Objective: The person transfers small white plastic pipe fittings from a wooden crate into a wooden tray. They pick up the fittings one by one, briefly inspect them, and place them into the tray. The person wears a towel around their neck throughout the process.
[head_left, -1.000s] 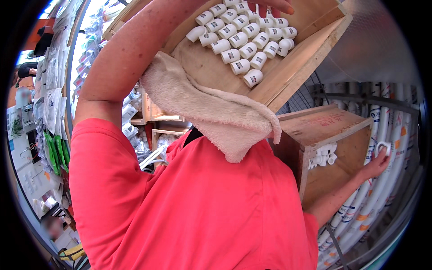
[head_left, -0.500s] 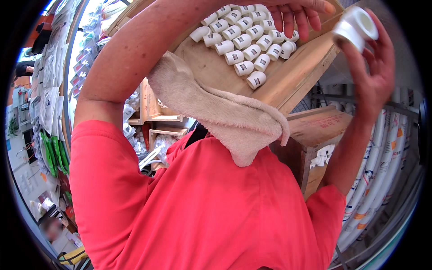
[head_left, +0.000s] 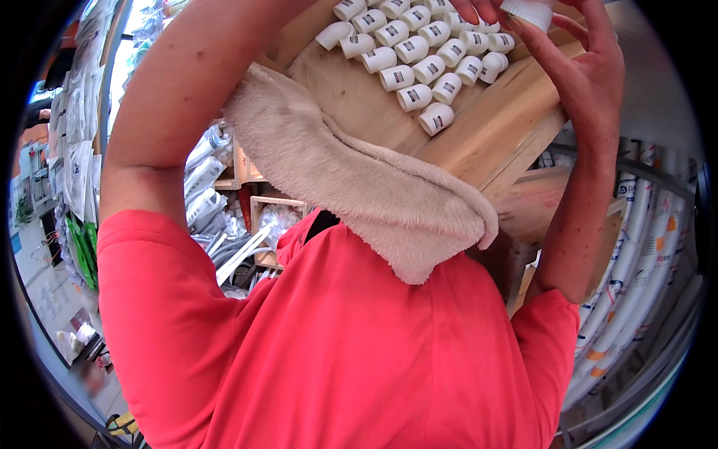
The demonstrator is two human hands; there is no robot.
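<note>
At the top edge, my right hand [head_left: 587, 71] is closed round a white plastic pipe elbow [head_left: 529, 12], which is partly cut off by the frame. My left hand [head_left: 479, 9] is just beside the elbow's left side; only some fingers show, stretched downward and apart, and the rest lies outside the picture. Below the hands, white pipe elbows [head_left: 411, 50] with small dark labels lie in slanting rows in a wooden box [head_left: 359, 93]. A beige fleece cloth [head_left: 359, 179] drapes over the near side of the box, against my red shirt.
A wooden box wall [head_left: 493, 123] slopes along the right of the elbows. Long white pipes [head_left: 636, 254] stand at the far right. Left of me, bagged goods [head_left: 206, 187] and small wooden bins [head_left: 273, 217] sit on shelving, with green packets [head_left: 81, 251] hanging farther left.
My right hand has moved up and left with the elbow, bringing it beside my left hand. The left hand has shifted up, mostly out of the frame. The view has tilted slightly.
</note>
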